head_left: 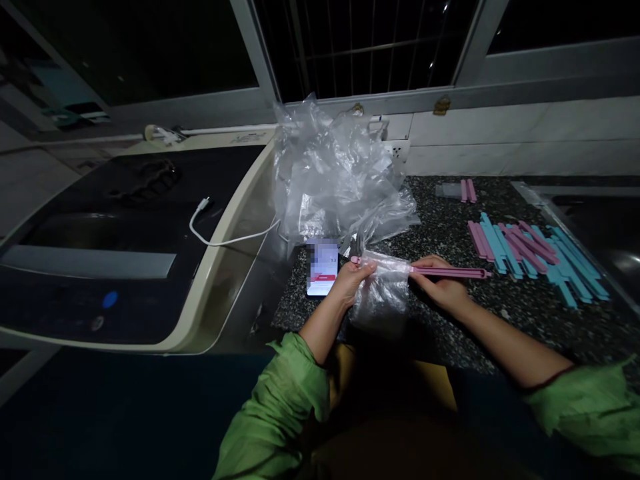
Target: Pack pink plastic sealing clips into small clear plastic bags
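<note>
Between my hands, a clear plastic bag (383, 300) hangs with its top edge along a long pink bag sealing clip (450, 272). My left hand (353, 280) is closed on the bag's top left corner, near the clip's tip. To the right, my right hand (443, 287) grips the pink clip where it meets the bag's right edge. The clip's free part sticks out past my right fingers. Just left of my left hand lies a lit phone (323, 270), screen up. Whether the clip's two halves are pressed together under the film I cannot tell.
A heap of clear plastic bags (340, 173) stands behind my hands. Several pink clips (530, 247) and blue clips (575, 277) lie at the right, near the sink (620, 247). Left is a washing machine (220, 280) with a white cable (235, 240) on it.
</note>
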Action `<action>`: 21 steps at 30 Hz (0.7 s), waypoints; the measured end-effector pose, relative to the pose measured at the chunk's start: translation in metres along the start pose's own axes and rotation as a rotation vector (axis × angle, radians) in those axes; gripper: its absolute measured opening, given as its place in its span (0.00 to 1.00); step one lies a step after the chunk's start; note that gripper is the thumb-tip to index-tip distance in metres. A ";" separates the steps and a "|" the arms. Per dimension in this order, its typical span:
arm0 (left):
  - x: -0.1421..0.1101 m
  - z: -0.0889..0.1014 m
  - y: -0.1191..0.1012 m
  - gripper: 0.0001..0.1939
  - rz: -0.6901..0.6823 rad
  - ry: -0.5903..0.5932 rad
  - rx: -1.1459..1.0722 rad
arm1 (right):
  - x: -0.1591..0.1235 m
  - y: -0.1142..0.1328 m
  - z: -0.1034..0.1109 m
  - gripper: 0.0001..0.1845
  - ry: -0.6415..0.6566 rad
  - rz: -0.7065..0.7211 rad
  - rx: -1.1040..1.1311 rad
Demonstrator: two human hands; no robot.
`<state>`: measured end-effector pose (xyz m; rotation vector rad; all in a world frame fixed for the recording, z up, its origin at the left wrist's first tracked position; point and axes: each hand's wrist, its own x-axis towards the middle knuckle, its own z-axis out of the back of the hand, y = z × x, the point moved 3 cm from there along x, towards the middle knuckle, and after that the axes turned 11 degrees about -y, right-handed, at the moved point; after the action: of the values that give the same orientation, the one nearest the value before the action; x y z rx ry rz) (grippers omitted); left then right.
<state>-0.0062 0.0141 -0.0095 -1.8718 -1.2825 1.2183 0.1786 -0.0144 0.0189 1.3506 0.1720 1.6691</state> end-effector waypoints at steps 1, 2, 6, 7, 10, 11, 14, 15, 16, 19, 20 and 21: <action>0.000 0.000 0.000 0.24 -0.004 -0.008 -0.007 | 0.000 0.001 0.000 0.09 0.009 0.005 -0.002; -0.001 -0.001 -0.001 0.23 -0.004 -0.013 -0.014 | 0.000 0.001 0.000 0.09 0.016 0.010 -0.004; -0.002 -0.003 -0.001 0.23 0.024 -0.019 -0.048 | 0.000 0.002 0.000 0.07 0.026 0.042 -0.008; -0.002 -0.003 -0.001 0.23 0.031 -0.021 -0.053 | 0.000 0.002 0.000 0.07 0.027 0.052 -0.008; -0.002 -0.003 0.000 0.22 0.036 -0.027 -0.061 | 0.000 0.003 0.001 0.06 0.031 0.075 -0.015; -0.002 -0.002 0.000 0.22 0.037 -0.029 -0.060 | 0.001 0.003 0.001 0.06 0.035 0.077 -0.023; -0.001 -0.001 0.000 0.21 0.038 -0.038 -0.047 | 0.002 0.005 0.004 0.06 0.048 0.086 -0.049; -0.001 0.000 0.000 0.21 0.039 -0.044 -0.043 | 0.003 0.006 0.005 0.06 0.046 0.095 -0.054; 0.000 0.000 0.000 0.21 0.040 -0.051 -0.044 | 0.004 0.006 0.006 0.06 0.038 0.106 -0.057; 0.000 0.001 -0.001 0.21 0.040 -0.075 -0.071 | 0.007 0.008 0.011 0.06 -0.004 0.144 -0.047; 0.000 0.001 -0.001 0.20 0.040 -0.085 -0.081 | 0.008 0.009 0.013 0.06 -0.015 0.149 -0.043; 0.000 0.001 -0.001 0.20 0.040 -0.095 -0.088 | 0.008 0.009 0.015 0.06 -0.022 0.150 -0.041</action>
<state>-0.0078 0.0145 -0.0089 -1.9311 -1.3754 1.3047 0.1858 -0.0195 0.0360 1.3783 0.0236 1.7714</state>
